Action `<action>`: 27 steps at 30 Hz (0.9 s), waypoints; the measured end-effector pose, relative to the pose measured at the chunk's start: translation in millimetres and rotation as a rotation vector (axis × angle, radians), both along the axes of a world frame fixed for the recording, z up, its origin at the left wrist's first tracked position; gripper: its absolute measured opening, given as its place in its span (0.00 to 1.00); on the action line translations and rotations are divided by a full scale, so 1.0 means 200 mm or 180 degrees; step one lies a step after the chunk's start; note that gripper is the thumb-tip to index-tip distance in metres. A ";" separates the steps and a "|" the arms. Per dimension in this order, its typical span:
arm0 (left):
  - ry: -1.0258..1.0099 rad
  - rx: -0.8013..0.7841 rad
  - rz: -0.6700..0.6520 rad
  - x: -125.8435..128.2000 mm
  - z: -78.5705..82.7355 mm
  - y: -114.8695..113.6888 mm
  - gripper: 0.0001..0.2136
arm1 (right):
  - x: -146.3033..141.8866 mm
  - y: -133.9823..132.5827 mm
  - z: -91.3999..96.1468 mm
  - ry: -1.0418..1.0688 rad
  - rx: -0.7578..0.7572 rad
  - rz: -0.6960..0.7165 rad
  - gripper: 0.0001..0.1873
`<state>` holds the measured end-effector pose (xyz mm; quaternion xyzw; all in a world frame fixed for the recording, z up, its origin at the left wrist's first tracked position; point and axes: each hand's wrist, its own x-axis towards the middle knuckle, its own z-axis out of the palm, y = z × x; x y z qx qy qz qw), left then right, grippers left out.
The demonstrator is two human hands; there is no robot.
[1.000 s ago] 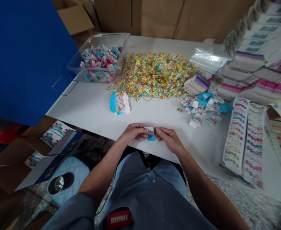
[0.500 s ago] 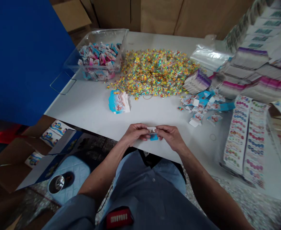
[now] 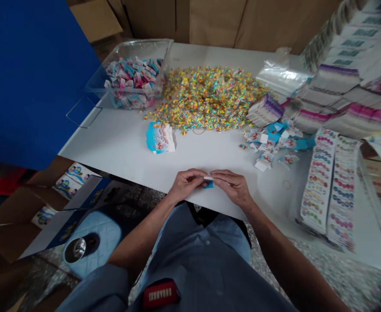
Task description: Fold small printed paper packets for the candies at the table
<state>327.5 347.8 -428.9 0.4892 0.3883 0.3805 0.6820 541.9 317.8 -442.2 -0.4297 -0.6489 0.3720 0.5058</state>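
Note:
Close to the table's front edge, my left hand [image 3: 186,184] and my right hand [image 3: 232,185] pinch a small blue and white cardboard box [image 3: 209,184] between them. The fingers cover much of it; a white edge shows on top and a blue part below. Ahead and to the left lies a stack of flat printed blue and white box blanks [image 3: 160,138]. Over to the right is a loose heap of small folded blue and white boxes [image 3: 273,141]. Beyond my hands spreads a wide pile of tiny colourful wrapped pieces [image 3: 210,97].
A clear plastic bin [image 3: 128,90] of small boxes stands at the back left. Bundled card stacks [image 3: 336,97] and sticker sheets [image 3: 317,186] fill the right side, with clear plastic bags [image 3: 283,78] behind. Below left are an open carton [image 3: 44,216] and a stool holding a metal cup [image 3: 75,250].
The box has been turned, so the white opening with its flaps now shows only as a thin edge. My right fingers have stretched flatter along its top.

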 end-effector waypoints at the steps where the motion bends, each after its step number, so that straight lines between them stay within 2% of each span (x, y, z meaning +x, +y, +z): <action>1: -0.0008 0.0058 -0.0065 -0.01 0.00 0.00 0.20 | 0.00 0.00 0.00 -0.0044 0.0015 -0.0031 0.10; 4: 0.0053 0.0226 -0.0187 -0.02 -0.01 0.00 0.20 | 0.00 0.01 0.00 -0.0136 0.0019 -0.0067 0.10; 7: 0.0271 0.0388 -0.0091 -0.02 -0.02 0.00 0.18 | -0.01 0.02 0.00 -0.0157 0.0005 -0.0072 0.09; 17: 0.0380 0.0445 -0.0200 -0.02 -0.04 0.03 0.16 | -0.01 0.03 0.01 -0.0155 -0.0108 -0.0108 0.08; 27: 0.0255 0.0554 -0.0246 -0.03 -0.05 0.03 0.14 | 0.01 0.02 -0.01 -0.0417 0.0267 0.0011 0.11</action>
